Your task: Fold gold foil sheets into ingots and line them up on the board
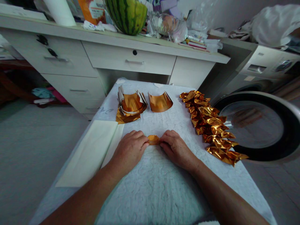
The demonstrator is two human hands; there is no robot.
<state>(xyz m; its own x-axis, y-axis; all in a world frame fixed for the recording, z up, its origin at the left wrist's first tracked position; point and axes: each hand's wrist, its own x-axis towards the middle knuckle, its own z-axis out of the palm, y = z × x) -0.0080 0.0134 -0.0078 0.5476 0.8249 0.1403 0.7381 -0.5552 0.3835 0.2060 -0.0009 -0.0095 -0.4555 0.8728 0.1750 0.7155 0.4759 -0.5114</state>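
Observation:
A small folded piece of gold foil paper (153, 140) lies between my hands, low over the cloth. My left hand (131, 147) pinches its left end, and my right hand (177, 147) pinches the right end. The fingertips cover both ends. Beyond them rests one curved gold sheet (160, 102), and to its left a stack of curled gold sheets (131, 104) with pale undersides. On the right, several folded gold foil pieces (211, 125) with pointed ends run in an overlapping row from the back toward the front.
Pale paper sheets (86, 156) lie left of my left arm on the cloth-covered table (150, 193). A white desk (131, 59) with drawers stands behind, bearing a cut watermelon (127, 15) and plastic bags. At right, a washing machine's round door (257, 125) hangs open beside the table.

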